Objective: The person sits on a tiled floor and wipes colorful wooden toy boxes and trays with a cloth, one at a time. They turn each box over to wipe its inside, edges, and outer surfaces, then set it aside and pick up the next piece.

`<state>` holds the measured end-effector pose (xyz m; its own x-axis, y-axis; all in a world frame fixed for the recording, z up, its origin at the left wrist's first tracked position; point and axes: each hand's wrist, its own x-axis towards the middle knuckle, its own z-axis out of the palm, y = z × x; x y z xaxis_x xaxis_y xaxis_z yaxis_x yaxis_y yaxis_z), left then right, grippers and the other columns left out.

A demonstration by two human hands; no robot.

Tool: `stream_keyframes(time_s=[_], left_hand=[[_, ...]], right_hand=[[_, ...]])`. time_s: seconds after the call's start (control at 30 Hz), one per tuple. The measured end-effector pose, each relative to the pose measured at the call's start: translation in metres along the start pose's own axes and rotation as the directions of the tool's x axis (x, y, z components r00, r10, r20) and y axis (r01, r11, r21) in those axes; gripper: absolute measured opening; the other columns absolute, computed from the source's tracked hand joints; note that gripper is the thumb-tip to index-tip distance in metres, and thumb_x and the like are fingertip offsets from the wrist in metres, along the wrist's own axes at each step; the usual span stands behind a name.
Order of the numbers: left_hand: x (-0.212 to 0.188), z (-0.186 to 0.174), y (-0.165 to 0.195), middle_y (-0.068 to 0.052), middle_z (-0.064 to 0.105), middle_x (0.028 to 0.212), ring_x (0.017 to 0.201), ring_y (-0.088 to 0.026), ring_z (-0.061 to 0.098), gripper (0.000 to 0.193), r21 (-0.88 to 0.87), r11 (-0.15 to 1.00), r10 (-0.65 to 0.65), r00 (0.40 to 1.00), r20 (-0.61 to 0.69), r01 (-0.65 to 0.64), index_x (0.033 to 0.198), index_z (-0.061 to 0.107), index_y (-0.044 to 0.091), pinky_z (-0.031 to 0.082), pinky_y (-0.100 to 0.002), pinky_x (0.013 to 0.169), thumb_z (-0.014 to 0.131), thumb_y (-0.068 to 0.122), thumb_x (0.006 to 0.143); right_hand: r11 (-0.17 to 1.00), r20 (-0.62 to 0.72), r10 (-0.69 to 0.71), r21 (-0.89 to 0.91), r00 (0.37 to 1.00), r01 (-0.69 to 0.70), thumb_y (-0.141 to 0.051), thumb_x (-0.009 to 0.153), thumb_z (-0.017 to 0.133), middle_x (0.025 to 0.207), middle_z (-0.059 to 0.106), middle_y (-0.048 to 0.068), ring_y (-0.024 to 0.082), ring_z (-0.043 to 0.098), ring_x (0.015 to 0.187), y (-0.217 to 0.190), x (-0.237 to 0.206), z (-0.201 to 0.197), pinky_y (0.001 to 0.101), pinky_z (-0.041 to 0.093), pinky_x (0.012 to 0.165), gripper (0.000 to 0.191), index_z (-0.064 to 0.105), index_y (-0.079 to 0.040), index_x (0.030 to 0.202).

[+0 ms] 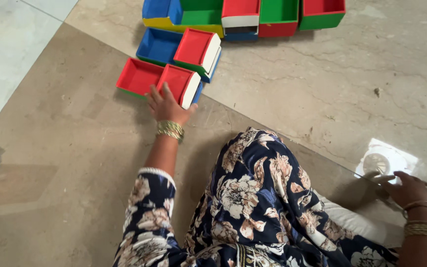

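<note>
We are sitting on a beige stone floor (297, 84), looking down. Our left hand (165, 105) reaches forward, and its fingers (153, 97) grasp the near end of a red tray with a white end wall (180, 84), which lies on the floor just beside an open red tray with a green rim (138, 75). Beyond them lie a blue tray (158, 45), another red tray (197, 48), and a row of red, green and blue boxes (243, 15). Our right hand (407, 189) rests flat on the floor, fingers released, near a round floor drain (377, 161).
</note>
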<state>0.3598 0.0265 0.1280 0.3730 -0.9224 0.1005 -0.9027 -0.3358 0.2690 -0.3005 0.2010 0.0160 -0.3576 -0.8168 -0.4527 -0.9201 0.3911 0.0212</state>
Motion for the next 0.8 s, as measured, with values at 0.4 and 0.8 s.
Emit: stream_keyframes(time_s=[0.4,0.8], left_hand=[[0.035,-0.003,-0.041,-0.030,0.051,0.141,0.130,-0.045,0.051,0.130,-0.249,0.968,0.046,0.996,0.075,-0.026,0.157,0.030,0.008,0.043,-0.052,0.108,0.097,0.051,0.054],[-0.093,-0.167,-0.013,-0.018,0.062,0.141,0.128,-0.026,0.063,0.099,-0.743,0.613,0.384,0.923,-0.015,-0.267,0.151,0.045,-0.001,0.051,-0.039,0.108,0.089,0.030,0.069]], right_hand=[[0.990,0.122,-0.021,0.144,0.992,0.003,-0.046,0.092,0.066,0.128,0.074,0.020,0.038,0.070,0.120,0.015,0.002,0.016,0.0451,0.056,0.103,0.064,0.056,-0.022,0.151],[0.984,0.079,-0.151,0.110,0.985,0.142,-0.039,0.084,0.074,0.134,0.070,0.016,0.036,0.065,0.126,0.009,0.011,0.005,0.0452,0.052,0.108,0.068,0.056,-0.021,0.147]])
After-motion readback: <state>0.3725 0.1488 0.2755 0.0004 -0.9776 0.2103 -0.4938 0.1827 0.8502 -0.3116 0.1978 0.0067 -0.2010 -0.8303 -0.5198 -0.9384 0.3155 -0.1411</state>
